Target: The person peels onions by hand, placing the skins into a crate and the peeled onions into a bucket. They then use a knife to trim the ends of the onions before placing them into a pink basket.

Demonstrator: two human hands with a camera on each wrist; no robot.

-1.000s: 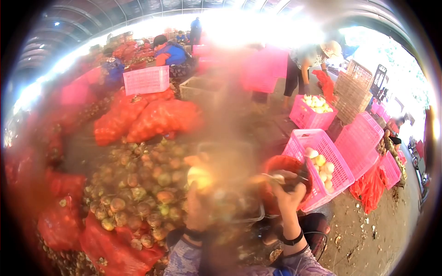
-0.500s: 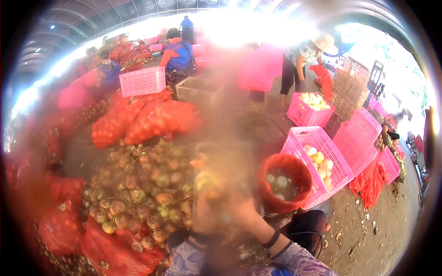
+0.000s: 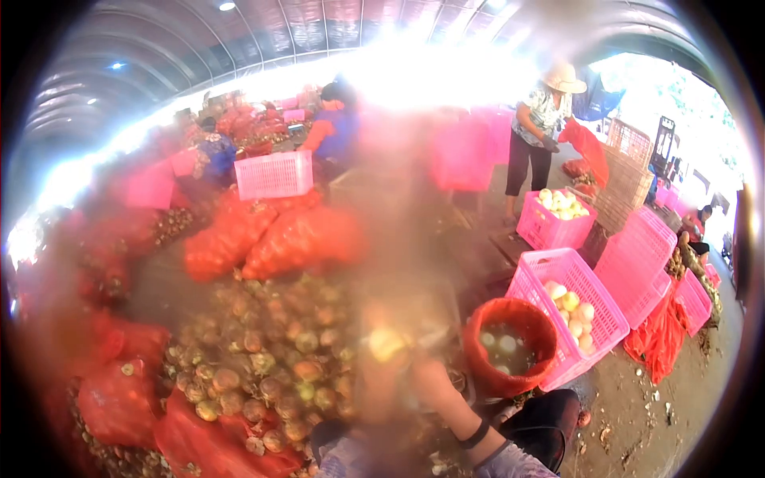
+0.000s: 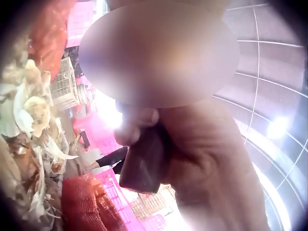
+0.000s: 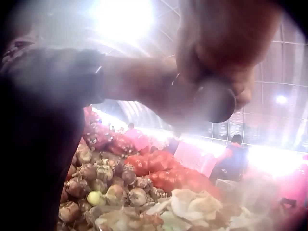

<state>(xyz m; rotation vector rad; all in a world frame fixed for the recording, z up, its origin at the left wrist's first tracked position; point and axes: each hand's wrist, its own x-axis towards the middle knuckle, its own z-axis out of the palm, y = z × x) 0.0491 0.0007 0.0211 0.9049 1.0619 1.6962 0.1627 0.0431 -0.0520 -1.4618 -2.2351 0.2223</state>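
Haze blurs the middle of the head view. There my left hand (image 3: 378, 390) holds a pale yellow onion (image 3: 388, 344), and my right hand (image 3: 434, 385) is close beside it on the right. A dark handle (image 4: 142, 166) shows in the left wrist view, gripped by my right hand (image 4: 207, 154); the tool's far end is hidden. The right wrist view shows my right hand (image 5: 226, 43) curled round the handle's rounded end (image 5: 216, 103). Unpeeled onions (image 3: 263, 358) lie heaped left of my hands. Pale onions sit in a red-lined bucket (image 3: 470, 350) at the right.
Beyond the bucket stands a pink crate (image 3: 610, 307) with pale onions. Full red sacks (image 3: 295, 239) and another pink crate (image 3: 275, 175) are behind the heap. A person in a straw hat (image 3: 535, 119) stands at the back right. Onion skins (image 4: 38, 120) lie near my left hand.
My right hand has moved from over the bucket back beside my left hand. The head view has shifted, and the person in the hat stands more upright with a red sack.
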